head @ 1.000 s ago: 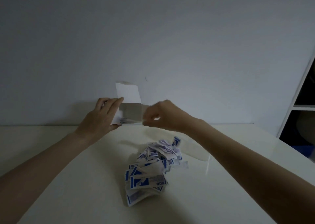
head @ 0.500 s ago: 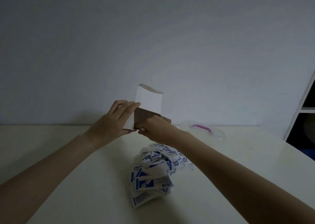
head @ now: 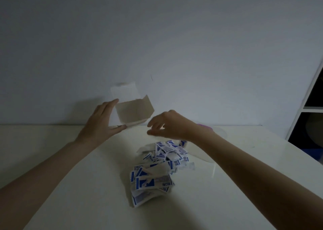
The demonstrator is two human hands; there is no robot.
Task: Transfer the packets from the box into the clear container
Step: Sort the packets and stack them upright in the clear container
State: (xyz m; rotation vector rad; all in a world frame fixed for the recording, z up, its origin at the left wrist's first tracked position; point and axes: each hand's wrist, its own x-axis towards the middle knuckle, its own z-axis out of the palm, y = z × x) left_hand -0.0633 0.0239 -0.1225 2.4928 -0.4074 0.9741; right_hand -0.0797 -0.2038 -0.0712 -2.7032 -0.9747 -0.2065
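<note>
Here, opened box (head: 133,111) in left hand's (head: 101,124) grip; right hand (head: 167,124) loose, empty; packets (head: 157,170) heaped on table (head: 70,186).

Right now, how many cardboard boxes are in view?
1. The box is held up above the far side of the table by the left hand, its open mouth toward the camera. None other shows, though the right hand hides some tabletop.

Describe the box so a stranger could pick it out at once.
Look to the far edge of the pale table, by the wall. The box is there at the left hand, beyond the packets. It alone is cardboard: open, brown inside, white flap up.
</note>
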